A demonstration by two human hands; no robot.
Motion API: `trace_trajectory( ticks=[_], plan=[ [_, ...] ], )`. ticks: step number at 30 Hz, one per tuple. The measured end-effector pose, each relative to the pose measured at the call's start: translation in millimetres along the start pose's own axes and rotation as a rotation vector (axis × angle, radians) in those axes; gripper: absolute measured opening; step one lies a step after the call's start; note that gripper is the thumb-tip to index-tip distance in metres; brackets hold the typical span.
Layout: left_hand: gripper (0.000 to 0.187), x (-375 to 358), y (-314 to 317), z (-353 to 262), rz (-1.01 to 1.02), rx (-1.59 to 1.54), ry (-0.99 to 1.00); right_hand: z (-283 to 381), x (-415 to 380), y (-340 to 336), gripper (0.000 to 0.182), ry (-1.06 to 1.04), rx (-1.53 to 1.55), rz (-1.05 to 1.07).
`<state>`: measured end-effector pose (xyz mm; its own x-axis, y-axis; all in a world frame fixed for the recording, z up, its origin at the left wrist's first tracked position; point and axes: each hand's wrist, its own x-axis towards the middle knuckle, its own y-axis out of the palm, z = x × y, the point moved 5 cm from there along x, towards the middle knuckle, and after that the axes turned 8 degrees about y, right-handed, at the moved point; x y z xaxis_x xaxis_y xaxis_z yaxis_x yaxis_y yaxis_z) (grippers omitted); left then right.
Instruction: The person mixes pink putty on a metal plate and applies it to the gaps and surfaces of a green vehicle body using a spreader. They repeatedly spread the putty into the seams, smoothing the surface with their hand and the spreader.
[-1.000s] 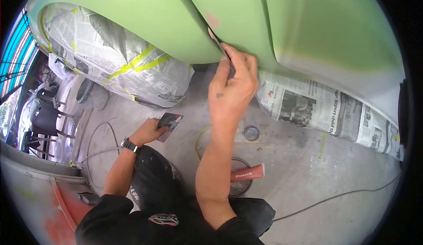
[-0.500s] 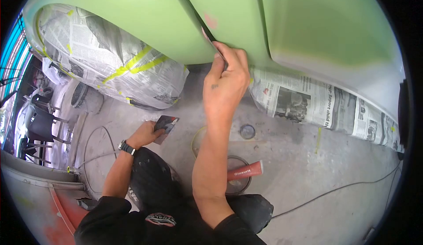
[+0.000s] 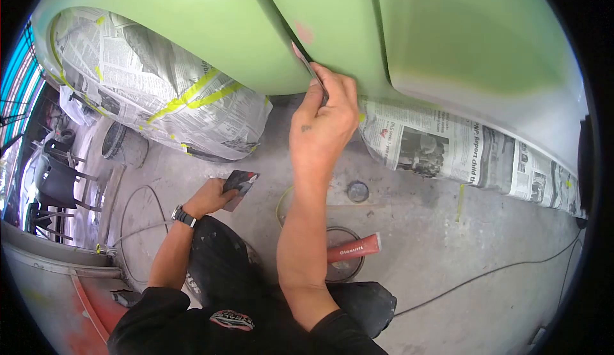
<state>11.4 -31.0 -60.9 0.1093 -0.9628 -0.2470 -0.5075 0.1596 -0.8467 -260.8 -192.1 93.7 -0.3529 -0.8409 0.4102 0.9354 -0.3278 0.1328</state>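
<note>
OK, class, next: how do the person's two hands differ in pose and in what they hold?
The right hand is up at the green panel; the left hand is lower, by a knee. The right hand pinches a thin tool; the left hand grips a flat dark card. A watch sits behind the left hand, none behind the right hand. Both hands are ungloved.

Thin blade (image 3: 311, 70) aslant at the dark seam (image 3: 281, 19) between green panels (image 3: 339, 23), a smeared dark plate (image 3: 238, 181) in the left hand (image 3: 208, 198)

Pale green car body (image 3: 339, 51), pink patch (image 3: 304, 32), dark card (image 3: 239, 180), grey printed newspaper (image 3: 137, 93), yellow tape (image 3: 216, 97), red tube (image 3: 355, 247)
</note>
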Motion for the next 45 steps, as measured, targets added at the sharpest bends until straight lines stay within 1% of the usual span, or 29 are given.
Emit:
trace_trajectory(
  ticks=[4,8,11,14,17,21,29,32,34,35,38,41,45],
  plan=[
    [0.031,-3.6,-3.0,-5.9,-0.05,-0.043,0.083,2.0,-1.7,3.6,0.032,0.01,-0.025,-0.022],
    [0.031,-3.8,-0.2,6.1,-0.031,-0.021,0.047,3.7,-0.3,4.1,0.031,-0.02,-0.039,-0.003],
    [0.032,-2.7,0.3,9.6,-0.001,-0.003,0.025,4.3,5.4,-0.3,0.03,0.001,-0.042,0.061],
    [0.034,-0.6,-1.1,5.9,0.015,0.046,0.015,-1.9,11.6,-15.4,0.028,0.01,0.143,0.167],
    [0.035,1.8,-1.8,-2.6,0.01,0.061,0.012,-4.3,7.7,-17.2,0.027,-0.089,0.076,-0.002],
    [0.035,0.8,0.4,-2.1,0.01,0.003,-0.001,-0.7,2.1,-9.3,0.029,-0.079,0.013,-0.019],
    [0.035,1.9,-2.3,-1.3,0.013,0.019,-0.012,8.3,-2.0,3.7,0.033,-0.044,-0.047,-0.017],
    [0.035,2.2,-1.6,-1.4,-0.003,-0.005,0.012,3.3,-2.0,2.9,0.034,-0.054,-0.034,0.031],
    [0.035,3.7,-0.9,-0.6,-0.028,-0.035,0.046,-4.4,0.5,-6.2,0.035,-0.065,0.019,0.067],
    [0.036,4.9,-0.4,1.1,-0.015,-0.01,0.033,-6.3,1.5,-8.4,0.036,-0.071,0.047,0.085],
    [0.037,7.4,1.7,3.5,0.014,0.023,0.007,-1.5,0.1,-6.8,0.036,-0.034,-0.004,-0.001],
    [0.038,7.6,5.6,9.8,0.011,-0.011,0.015,4.9,-7.0,0.5,0.035,0.013,-0.112,-0.008],
    [0.038,6.5,2.6,11.5,0.01,0.029,0.03,2.3,-6.1,6.8,0.036,-0.027,-0.098,-0.038]
  ],
)
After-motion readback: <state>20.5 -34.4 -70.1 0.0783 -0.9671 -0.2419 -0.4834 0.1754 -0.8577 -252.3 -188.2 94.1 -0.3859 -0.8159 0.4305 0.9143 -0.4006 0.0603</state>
